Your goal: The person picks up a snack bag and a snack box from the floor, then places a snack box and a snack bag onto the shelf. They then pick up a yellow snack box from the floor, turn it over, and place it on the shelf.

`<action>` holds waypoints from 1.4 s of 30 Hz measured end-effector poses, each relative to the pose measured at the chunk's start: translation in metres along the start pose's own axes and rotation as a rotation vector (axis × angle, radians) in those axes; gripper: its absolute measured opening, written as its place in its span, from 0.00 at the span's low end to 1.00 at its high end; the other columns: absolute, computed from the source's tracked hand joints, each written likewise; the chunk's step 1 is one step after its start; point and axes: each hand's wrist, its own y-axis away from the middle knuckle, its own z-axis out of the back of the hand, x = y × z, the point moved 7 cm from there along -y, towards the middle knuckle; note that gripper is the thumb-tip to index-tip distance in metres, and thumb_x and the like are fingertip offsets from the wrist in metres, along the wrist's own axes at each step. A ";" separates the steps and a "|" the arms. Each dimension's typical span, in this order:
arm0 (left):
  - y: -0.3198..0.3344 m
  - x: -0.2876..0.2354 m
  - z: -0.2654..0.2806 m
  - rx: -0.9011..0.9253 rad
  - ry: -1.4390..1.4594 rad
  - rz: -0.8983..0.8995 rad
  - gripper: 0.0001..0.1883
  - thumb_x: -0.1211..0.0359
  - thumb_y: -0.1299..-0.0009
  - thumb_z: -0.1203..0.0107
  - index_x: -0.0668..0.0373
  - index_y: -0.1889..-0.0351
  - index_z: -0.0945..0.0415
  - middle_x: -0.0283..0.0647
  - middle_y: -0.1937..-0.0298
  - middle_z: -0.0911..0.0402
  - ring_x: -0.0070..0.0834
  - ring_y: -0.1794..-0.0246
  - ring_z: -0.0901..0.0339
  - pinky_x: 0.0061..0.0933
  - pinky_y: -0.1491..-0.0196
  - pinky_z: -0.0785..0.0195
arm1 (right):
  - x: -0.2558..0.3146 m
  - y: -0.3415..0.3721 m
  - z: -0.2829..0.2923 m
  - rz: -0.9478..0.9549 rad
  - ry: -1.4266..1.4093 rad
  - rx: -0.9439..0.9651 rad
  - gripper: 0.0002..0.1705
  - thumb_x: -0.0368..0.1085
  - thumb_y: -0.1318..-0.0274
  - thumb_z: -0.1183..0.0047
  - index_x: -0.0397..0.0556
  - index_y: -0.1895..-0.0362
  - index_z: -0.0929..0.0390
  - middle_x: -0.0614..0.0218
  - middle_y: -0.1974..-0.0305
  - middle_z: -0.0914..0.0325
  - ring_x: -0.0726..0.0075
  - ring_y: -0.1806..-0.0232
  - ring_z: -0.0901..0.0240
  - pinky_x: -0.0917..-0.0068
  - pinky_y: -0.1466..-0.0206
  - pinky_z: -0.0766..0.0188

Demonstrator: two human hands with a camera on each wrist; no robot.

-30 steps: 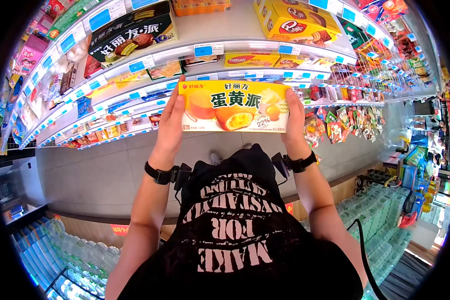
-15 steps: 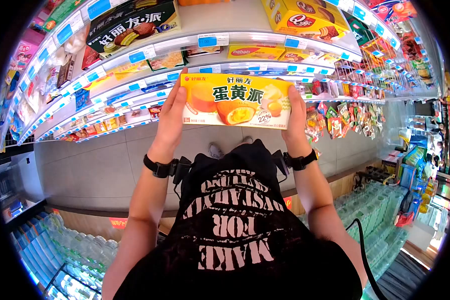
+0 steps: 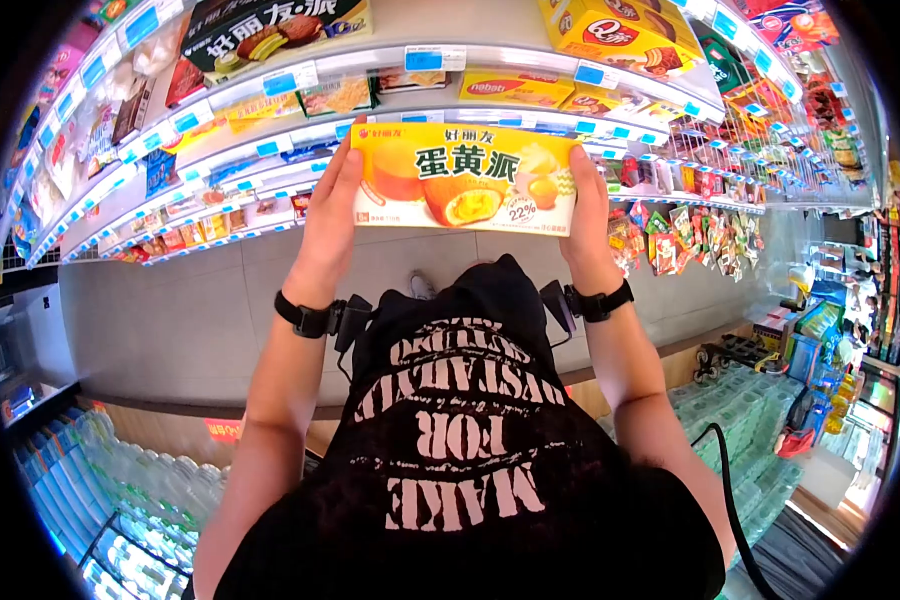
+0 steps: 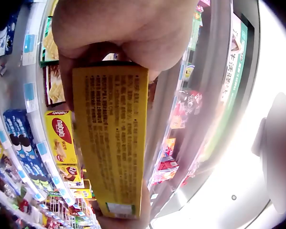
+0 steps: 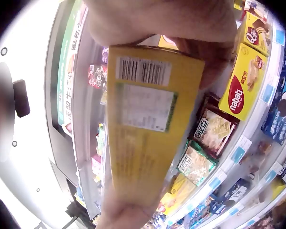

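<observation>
A yellow and white box of egg yolk pies [image 3: 464, 180] is held up level in front of the person, its printed front facing the head camera. My left hand [image 3: 327, 222] grips its left end and my right hand [image 3: 590, 215] its right end, with the fingers mostly hidden behind. In the left wrist view, the box's long yellow side [image 4: 112, 138] is covered in fine print, and the left palm lies across its near end. The right wrist view shows a barcode and white label on the yellow side [image 5: 133, 157], beneath the right palm.
Curved store shelves [image 3: 390, 95] with price tags stand ahead, carrying a black pie box [image 3: 275, 40], a yellow Q box [image 3: 625, 35] and a nabati box [image 3: 518, 88]. Bagged snacks [image 3: 685, 240] hang at right. Stacked bottles [image 3: 730, 425] stand behind the person on the grey floor's [image 3: 160, 320] far side.
The box, both hands, the shelves and the shirt have all shifted upward in the head view. The box tips slightly, its right end a little lower. Both hands keep their hold.
</observation>
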 end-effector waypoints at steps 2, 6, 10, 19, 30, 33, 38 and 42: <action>0.001 -0.003 0.004 -0.007 -0.002 -0.018 0.30 0.55 0.17 0.57 0.60 0.22 0.44 0.41 0.26 0.34 0.26 0.27 0.37 0.27 0.28 0.44 | -0.004 -0.006 -0.001 0.010 0.002 -0.010 0.25 0.50 0.27 0.51 0.38 0.45 0.23 0.66 0.54 0.19 0.79 0.56 0.23 0.81 0.53 0.28; 0.002 -0.006 0.002 0.011 -0.014 -0.051 0.29 0.57 0.17 0.57 0.59 0.22 0.44 0.40 0.27 0.33 0.25 0.28 0.36 0.27 0.29 0.43 | -0.001 -0.006 0.002 0.023 0.029 0.044 0.28 0.53 0.27 0.53 0.39 0.44 0.26 0.59 0.49 0.19 0.69 0.52 0.19 0.73 0.49 0.22; -0.002 -0.002 -0.001 0.035 0.030 -0.029 0.29 0.59 0.17 0.57 0.58 0.22 0.45 0.40 0.27 0.33 0.25 0.28 0.35 0.27 0.29 0.42 | 0.001 -0.004 0.006 0.051 0.037 0.012 0.28 0.53 0.27 0.54 0.38 0.44 0.25 0.59 0.50 0.18 0.70 0.53 0.19 0.73 0.50 0.23; -0.006 0.011 -0.015 0.086 0.020 -0.001 0.29 0.60 0.16 0.58 0.60 0.21 0.47 0.41 0.26 0.34 0.26 0.28 0.36 0.27 0.29 0.43 | 0.005 0.008 0.020 0.047 -0.056 -0.034 0.24 0.48 0.27 0.52 0.39 0.43 0.23 0.64 0.51 0.19 0.74 0.51 0.23 0.77 0.47 0.27; -0.033 0.069 0.001 0.057 0.023 0.135 0.31 0.56 0.17 0.57 0.60 0.21 0.46 0.39 0.24 0.38 0.23 0.28 0.39 0.24 0.29 0.45 | -0.046 -0.008 0.048 -0.077 0.021 -0.119 0.30 0.50 0.25 0.58 0.36 0.38 0.28 0.54 0.44 0.21 0.63 0.45 0.21 0.68 0.41 0.25; -0.042 0.074 0.005 0.052 0.047 0.154 0.31 0.56 0.17 0.58 0.59 0.21 0.47 0.39 0.26 0.34 0.23 0.30 0.36 0.24 0.30 0.43 | -0.052 -0.015 0.047 -0.089 0.020 -0.118 0.31 0.51 0.26 0.58 0.35 0.36 0.30 0.53 0.43 0.22 0.62 0.43 0.22 0.68 0.39 0.27; -0.053 0.084 0.013 0.029 0.057 0.183 0.31 0.55 0.17 0.58 0.59 0.21 0.47 0.39 0.27 0.33 0.23 0.30 0.36 0.23 0.31 0.42 | -0.066 -0.027 0.046 -0.108 -0.001 -0.111 0.32 0.53 0.26 0.58 0.36 0.35 0.31 0.52 0.42 0.23 0.61 0.42 0.23 0.66 0.37 0.28; -0.060 0.095 0.021 0.020 0.032 0.204 0.32 0.54 0.17 0.58 0.60 0.21 0.48 0.39 0.26 0.35 0.23 0.30 0.36 0.23 0.30 0.43 | -0.075 -0.033 0.046 -0.132 0.015 -0.138 0.32 0.53 0.25 0.59 0.36 0.35 0.31 0.52 0.42 0.23 0.60 0.41 0.23 0.66 0.37 0.28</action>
